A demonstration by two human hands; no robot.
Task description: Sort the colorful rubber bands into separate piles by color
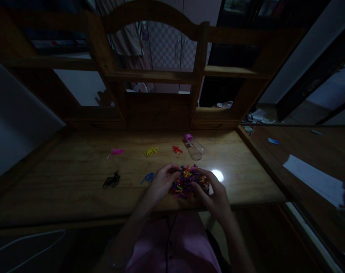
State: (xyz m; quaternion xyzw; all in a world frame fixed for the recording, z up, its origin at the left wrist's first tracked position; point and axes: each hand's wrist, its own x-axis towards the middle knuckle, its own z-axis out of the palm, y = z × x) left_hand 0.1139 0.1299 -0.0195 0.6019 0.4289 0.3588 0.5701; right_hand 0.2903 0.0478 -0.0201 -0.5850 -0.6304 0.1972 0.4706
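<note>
Head view: on my remote feed, I have both bare hands at a mixed pile (185,185) of small coloured bands near the desk's front edge.
Mixed pile: it lies between the hands, directly under the fingers of both.
Left hand (165,179): at the pile's left side, thumb and forefinger narrowed near a dark strand; I cannot tell whether they pinch it.
Right hand (217,195): at the right side, thumb and forefinger spread apart over the bands.
Small clusters: I count pink (117,151), yellow (151,151) and red (177,149) behind, with black (112,179) and blue (148,178) to the left.
Bottle: a clear bottle (197,151) with a pink cap lies just behind the pile.
Desk: pale wooden top (81,167), a bright glare right of the hands.
Room: dim; I see a wooden shelf frame (149,77), a checkered cabinet (165,45) beyond, and white sheets (314,178) on a brown surface (300,146) at right.
</note>
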